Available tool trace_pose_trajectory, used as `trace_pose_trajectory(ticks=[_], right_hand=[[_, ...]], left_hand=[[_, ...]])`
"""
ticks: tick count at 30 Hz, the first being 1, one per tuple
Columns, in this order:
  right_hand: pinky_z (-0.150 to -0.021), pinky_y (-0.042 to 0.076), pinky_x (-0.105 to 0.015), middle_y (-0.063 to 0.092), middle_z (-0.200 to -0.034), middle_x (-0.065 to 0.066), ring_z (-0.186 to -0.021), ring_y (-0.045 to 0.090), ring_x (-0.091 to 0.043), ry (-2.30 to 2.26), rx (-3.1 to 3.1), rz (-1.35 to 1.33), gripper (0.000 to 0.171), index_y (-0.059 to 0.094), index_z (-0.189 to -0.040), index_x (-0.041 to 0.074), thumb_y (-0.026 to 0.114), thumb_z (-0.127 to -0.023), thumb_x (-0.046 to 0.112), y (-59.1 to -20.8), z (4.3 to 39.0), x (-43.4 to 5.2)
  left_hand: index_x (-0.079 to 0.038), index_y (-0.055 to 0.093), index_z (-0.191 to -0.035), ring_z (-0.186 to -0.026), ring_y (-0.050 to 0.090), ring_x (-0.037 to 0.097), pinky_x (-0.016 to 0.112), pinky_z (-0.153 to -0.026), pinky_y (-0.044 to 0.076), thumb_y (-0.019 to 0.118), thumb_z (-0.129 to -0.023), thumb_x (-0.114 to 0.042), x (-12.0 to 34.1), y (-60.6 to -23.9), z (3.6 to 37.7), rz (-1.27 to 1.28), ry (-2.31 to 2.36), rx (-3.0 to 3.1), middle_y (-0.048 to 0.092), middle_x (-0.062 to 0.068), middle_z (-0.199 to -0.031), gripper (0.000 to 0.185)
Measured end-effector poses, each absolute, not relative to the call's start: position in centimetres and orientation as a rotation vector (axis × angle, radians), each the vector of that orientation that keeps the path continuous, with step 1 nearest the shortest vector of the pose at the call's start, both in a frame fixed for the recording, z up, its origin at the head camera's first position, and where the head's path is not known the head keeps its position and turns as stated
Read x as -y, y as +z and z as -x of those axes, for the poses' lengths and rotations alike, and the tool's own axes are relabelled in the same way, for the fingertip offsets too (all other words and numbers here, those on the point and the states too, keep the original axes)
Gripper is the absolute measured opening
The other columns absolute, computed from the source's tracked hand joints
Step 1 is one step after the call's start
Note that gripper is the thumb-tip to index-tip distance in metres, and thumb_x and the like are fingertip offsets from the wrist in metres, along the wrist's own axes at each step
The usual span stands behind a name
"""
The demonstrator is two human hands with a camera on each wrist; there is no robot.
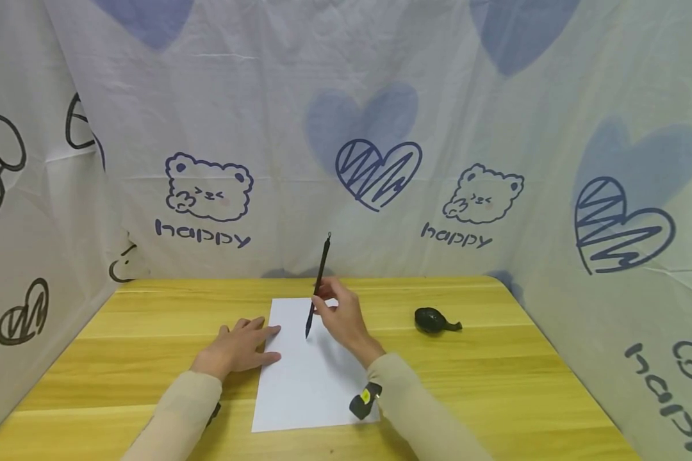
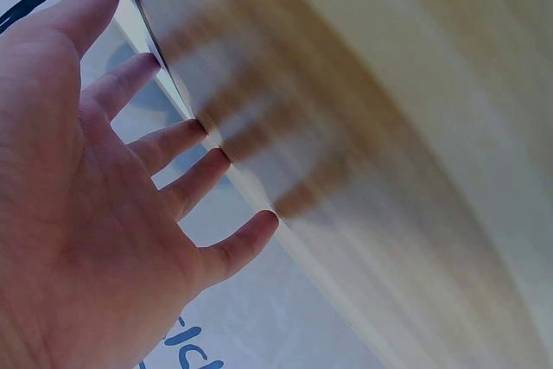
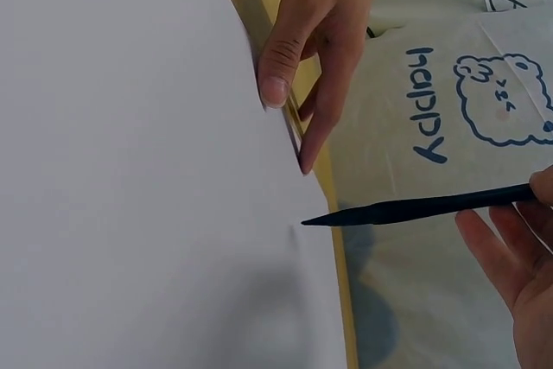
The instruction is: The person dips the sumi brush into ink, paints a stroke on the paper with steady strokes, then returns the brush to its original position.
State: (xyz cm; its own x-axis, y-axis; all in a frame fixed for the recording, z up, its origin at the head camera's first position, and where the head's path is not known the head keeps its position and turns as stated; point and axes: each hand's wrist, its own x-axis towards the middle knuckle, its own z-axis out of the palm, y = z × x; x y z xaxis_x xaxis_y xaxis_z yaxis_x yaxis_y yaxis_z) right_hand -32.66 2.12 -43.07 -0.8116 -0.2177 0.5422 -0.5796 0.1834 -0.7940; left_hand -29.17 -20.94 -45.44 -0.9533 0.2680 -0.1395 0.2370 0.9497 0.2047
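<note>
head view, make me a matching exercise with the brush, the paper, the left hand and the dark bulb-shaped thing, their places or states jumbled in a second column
Column 1
1. calligraphy brush
2. white paper sheet
3. left hand
4. dark bulb-shaped object

Column 2
A. touching the paper's left edge
B. on the wooden table, to the right of the paper
C. held in the right hand, tip pointing down
D. lying flat beneath the brush tip

Pairs: 1-C, 2-D, 3-A, 4-B
</note>
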Motion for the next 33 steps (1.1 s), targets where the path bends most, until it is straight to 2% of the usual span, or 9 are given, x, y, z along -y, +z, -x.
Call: trace_pose_trajectory(ticks=[8, 13, 21, 28, 33], right_hand=[[-0.073, 0.065, -0.035, 0.069, -0.1, -0.023, -0.091, 0.072, -0.037, 1.708, 2.15, -0.76, 0.021, 0.065, -0.116, 0.001, 0.067, -0.095, -0.004, -43.2, 32.5, -1.4], [-0.073, 0.065, -0.037, 0.07, -0.101, -0.021, -0.091, 0.072, -0.035, 1.699, 2.147, -0.758, 0.023, 0.064, -0.117, 0.002, 0.067, -0.095, -0.004, -43.3, 32.3, -1.0], [-0.073, 0.065, -0.032, 0.07, -0.101, -0.022, -0.092, 0.073, -0.035, 1.707, 2.144, -0.769, 0.023, 0.064, -0.117, 0.001, 0.068, -0.095, -0.004, -43.3, 32.2, -0.8], [-0.075, 0.065, -0.046, 0.068, -0.1, -0.031, -0.093, 0.071, -0.043, 1.714, 2.169, -0.781, 0.021, 0.062, -0.116, -0.008, 0.064, -0.095, -0.009, -42.8, 31.8, -0.7], [-0.071, 0.065, -0.031, 0.072, -0.097, -0.022, -0.09, 0.073, -0.034, 1.664, 2.181, -0.765, 0.02, 0.065, -0.115, -0.001, 0.068, -0.095, -0.003, -43.5, 32.1, -0.8]], left_hand=[[-0.022, 0.052, -0.153, -0.147, 0.036, 0.051, 0.083, -0.113, 0.022, 0.062, -0.096, -0.061, 21.0, -45.6, 29.4, -0.382, 0.281, -2.936, 0.039, 0.023, -0.163, 0.07], [-0.023, 0.051, -0.153, -0.148, 0.035, 0.052, 0.082, -0.114, 0.021, 0.062, -0.096, -0.061, 21.0, -45.6, 29.5, -0.373, 0.288, -2.935, 0.039, 0.023, -0.163, 0.07], [-0.023, 0.052, -0.152, -0.147, 0.037, 0.051, 0.082, -0.113, 0.023, 0.063, -0.095, -0.061, 21.0, -45.6, 29.3, -0.374, 0.28, -2.937, 0.039, 0.023, -0.163, 0.07], [-0.023, 0.052, -0.152, -0.147, 0.037, 0.051, 0.083, -0.112, 0.022, 0.063, -0.095, -0.062, 21.1, -45.7, 29.3, -0.376, 0.288, -2.938, 0.04, 0.023, -0.163, 0.071], [-0.023, 0.052, -0.153, -0.147, 0.036, 0.051, 0.083, -0.113, 0.022, 0.063, -0.095, -0.062, 21.0, -45.8, 29.4, -0.376, 0.285, -2.935, 0.039, 0.023, -0.163, 0.071]])
